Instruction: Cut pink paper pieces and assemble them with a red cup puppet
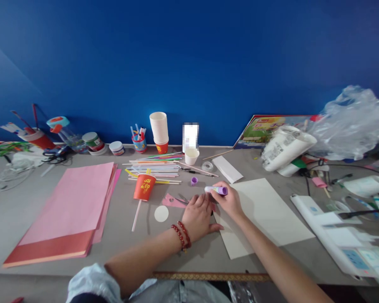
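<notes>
At the lower middle of the frame, the left hand [199, 213] lies palm down on the table [120, 252], its fingers straight and side by side and its thumb held out, probably to steady something beneath, though what it covers I cannot tell. A red bead bracelet [185, 232] circles that wrist. Just to the right, the right hand [230, 200] pinches a purple glue stick [216, 190] between thumb and fingers; the stick is held nearly level above the left fingertips, its pale end pointing left, a grip that seems to keep that end free. A large white sheet [268, 210] lies under the right forearm, while a stack of pink paper [69, 202] sits at the left, likely kept aside for room. Left of the left hand are a white paper disc [161, 213] and a pink scrap [173, 200] with scissors [182, 201] over it. Beyond, a red cup [144, 187] has a straw running from it, and a purple cap [193, 181] stands apart, presumably the stick's. Farther back, straws [154, 169] lie side by side, below stacked cups [159, 128] near the blue wall [189, 63]
</notes>
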### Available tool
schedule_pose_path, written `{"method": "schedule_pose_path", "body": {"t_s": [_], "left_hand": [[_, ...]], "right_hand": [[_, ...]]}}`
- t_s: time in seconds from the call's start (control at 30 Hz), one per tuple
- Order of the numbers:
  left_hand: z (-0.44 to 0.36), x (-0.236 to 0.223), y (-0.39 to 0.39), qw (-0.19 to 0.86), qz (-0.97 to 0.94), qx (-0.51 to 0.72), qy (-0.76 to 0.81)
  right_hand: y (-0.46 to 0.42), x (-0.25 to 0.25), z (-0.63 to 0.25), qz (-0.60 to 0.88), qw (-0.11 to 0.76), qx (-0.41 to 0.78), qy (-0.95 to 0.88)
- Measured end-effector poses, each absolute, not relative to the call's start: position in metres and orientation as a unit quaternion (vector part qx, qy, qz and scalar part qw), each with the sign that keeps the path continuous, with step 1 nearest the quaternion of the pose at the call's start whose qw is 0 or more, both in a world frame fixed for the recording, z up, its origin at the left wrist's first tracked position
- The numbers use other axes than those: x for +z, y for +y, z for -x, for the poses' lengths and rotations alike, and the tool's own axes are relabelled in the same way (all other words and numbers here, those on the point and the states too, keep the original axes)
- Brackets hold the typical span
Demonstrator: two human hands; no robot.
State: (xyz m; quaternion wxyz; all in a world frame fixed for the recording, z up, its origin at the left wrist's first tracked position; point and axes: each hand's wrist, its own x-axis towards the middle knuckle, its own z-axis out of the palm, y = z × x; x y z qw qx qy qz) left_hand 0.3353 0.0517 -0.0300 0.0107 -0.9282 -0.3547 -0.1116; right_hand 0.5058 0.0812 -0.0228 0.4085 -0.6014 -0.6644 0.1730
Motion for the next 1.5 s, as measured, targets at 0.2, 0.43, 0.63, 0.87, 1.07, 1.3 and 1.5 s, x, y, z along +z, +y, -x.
{"method": "schedule_pose_path", "body": {"t_s": [0.2,0.43,0.63,0.87,1.07,1.3,1.5], "left_hand": [[-0.336,-0.027,0.051,0.010,0.926,-0.111,-0.360],[-0.336,-0.024,0.051,0.012,0.928,-0.098,-0.360],[-0.336,-0.030,0.051,0.023,0.925,-0.112,-0.362],[-0.338,-0.036,0.052,0.033,0.921,-0.134,-0.364],[-0.338,-0.035,0.051,0.024,0.922,-0.131,-0.364],[-0.338,-0.031,0.051,0.012,0.920,-0.126,-0.370],[-0.338,-0.032,0.051,0.007,0.919,-0.128,-0.374]], "right_hand": [[0.082,-0.017,-0.509,0.608,0.530,0.263,-0.528],[0.099,0.013,-0.496,0.542,0.559,0.417,-0.468],[0.130,0.015,-0.472,0.572,0.468,0.374,-0.561],[0.130,0.017,-0.466,0.608,0.390,0.255,-0.643],[0.135,0.028,-0.459,0.637,0.254,0.116,-0.719],[0.144,0.031,-0.454,0.629,0.195,0.114,-0.744],[0.141,0.029,-0.455,0.625,0.196,0.130,-0.745]]}}
